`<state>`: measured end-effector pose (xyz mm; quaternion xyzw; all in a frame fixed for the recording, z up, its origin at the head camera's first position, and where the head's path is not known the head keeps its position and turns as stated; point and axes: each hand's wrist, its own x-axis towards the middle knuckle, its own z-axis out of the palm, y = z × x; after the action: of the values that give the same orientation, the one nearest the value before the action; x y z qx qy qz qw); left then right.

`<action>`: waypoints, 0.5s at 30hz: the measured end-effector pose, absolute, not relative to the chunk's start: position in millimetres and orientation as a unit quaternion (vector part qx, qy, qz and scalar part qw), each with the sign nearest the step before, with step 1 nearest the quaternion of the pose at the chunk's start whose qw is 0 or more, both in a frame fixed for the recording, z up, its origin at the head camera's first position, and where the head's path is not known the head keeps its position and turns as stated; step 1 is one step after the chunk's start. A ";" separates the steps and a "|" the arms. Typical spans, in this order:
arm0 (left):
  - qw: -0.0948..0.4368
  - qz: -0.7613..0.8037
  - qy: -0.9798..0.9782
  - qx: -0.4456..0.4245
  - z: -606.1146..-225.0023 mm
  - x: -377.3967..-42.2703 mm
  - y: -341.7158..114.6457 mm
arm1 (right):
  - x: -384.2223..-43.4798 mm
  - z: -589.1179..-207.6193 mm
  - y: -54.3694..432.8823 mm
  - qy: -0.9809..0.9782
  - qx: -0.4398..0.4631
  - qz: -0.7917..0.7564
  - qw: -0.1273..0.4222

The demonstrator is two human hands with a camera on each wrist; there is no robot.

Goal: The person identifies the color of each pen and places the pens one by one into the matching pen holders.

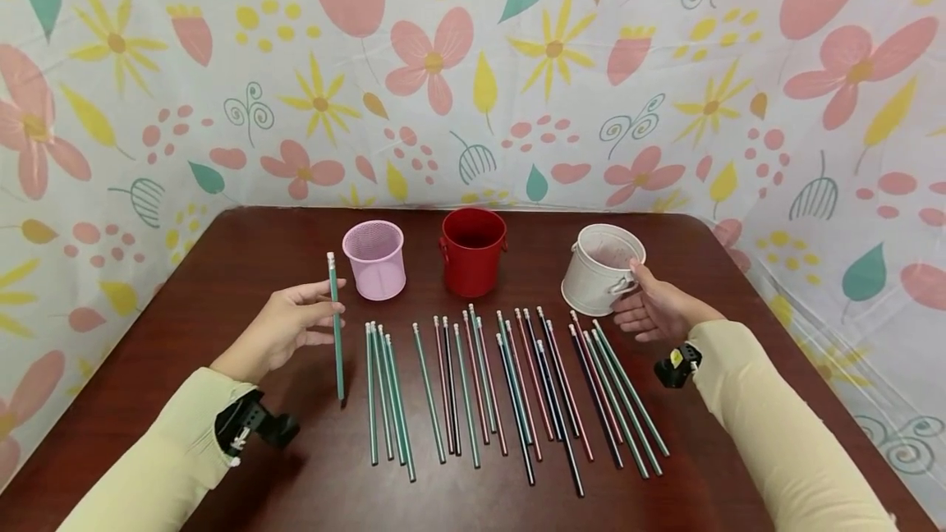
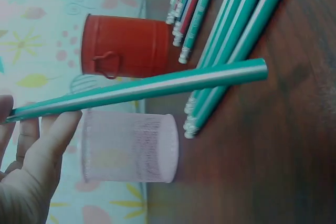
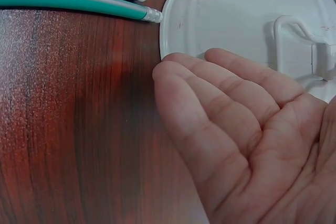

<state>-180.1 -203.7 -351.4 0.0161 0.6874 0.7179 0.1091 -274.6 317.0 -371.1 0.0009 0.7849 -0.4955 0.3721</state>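
My left hand (image 1: pixel 291 327) pinches a green pencil (image 1: pixel 336 343) and holds it nearly upright, its white eraser at the top. The pencil stands left of the pink mesh cup (image 1: pixel 380 273). In the left wrist view the same pencil (image 2: pixel 157 87) crosses in front of the red bucket (image 2: pixel 126 45) and the pink cup (image 2: pixel 121 148). At the right, my right hand (image 1: pixel 661 306) is against the side of the white bucket (image 1: pixel 591 273), the thumb by its rim. The right wrist view shows the fingers (image 3: pixel 220 98) extended beside the bucket (image 3: pixel 226 24), holding nothing; the thumb is hidden there.
Several green pencils (image 1: pixel 388 392) lie in a group at the left of the brown table (image 1: pixel 281 261). More green, red and dark pencils (image 1: pixel 517 384) lie spread to their right, erasers toward the containers. A flower-printed cloth (image 1: pixel 473 89) hangs behind the table.
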 end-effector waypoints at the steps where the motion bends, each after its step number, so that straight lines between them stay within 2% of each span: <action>1: 0.103 0.726 0.680 0.019 -349.6 -178.5 -204.9 | -274.7 -371.5 316.8 0.784 0.001 -0.496 0.372; 15: 0.018 0.814 0.580 0.012 -305.6 -187.8 -229.5 | -274.2 -371.0 316.6 0.788 0.004 -0.496 0.365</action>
<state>-187.8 -229.5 -305.6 0.0124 0.5798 0.8144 0.0184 -274.2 316.6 -371.0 0.0041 0.7883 -0.4955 0.3648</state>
